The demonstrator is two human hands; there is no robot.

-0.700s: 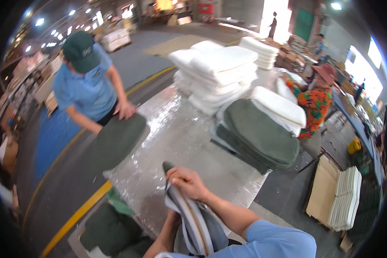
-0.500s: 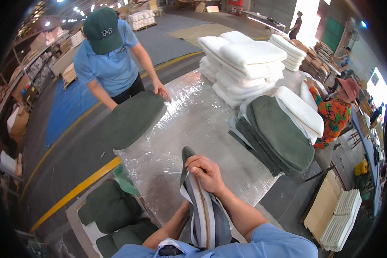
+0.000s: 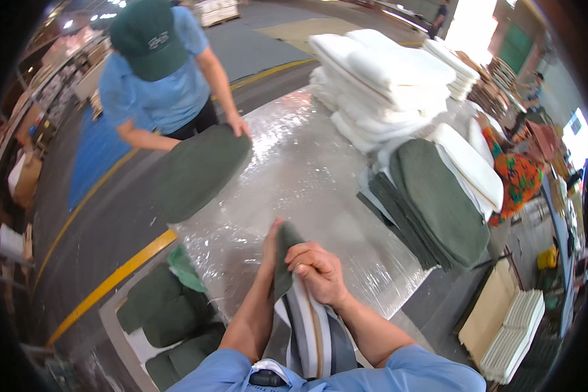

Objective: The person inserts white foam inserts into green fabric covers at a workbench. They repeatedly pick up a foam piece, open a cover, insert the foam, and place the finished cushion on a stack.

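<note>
A dark green fabric cushion cover stands up on edge before me, its pale inner side and a long tan zipper strip running down toward my body. My right hand is closed on its upper right edge, fingers curled and thumb pressed in. Along the outer left side, near the top tip, lies my left hand; its fingers are mostly hidden. Opposite me, a person in a blue shirt holds a flat green oval cushion at the table's left edge.
The table is wrapped in shiny film. White pads are piled at its far side, with stacked green covers at the right. Below left, a box holds green cushions. Another person in a colourful top is at the right.
My left hand has moved up along the cover's outer side, from low behind it to near the tip. My right hand keeps its grip. The co-worker's cushion has barely shifted.
</note>
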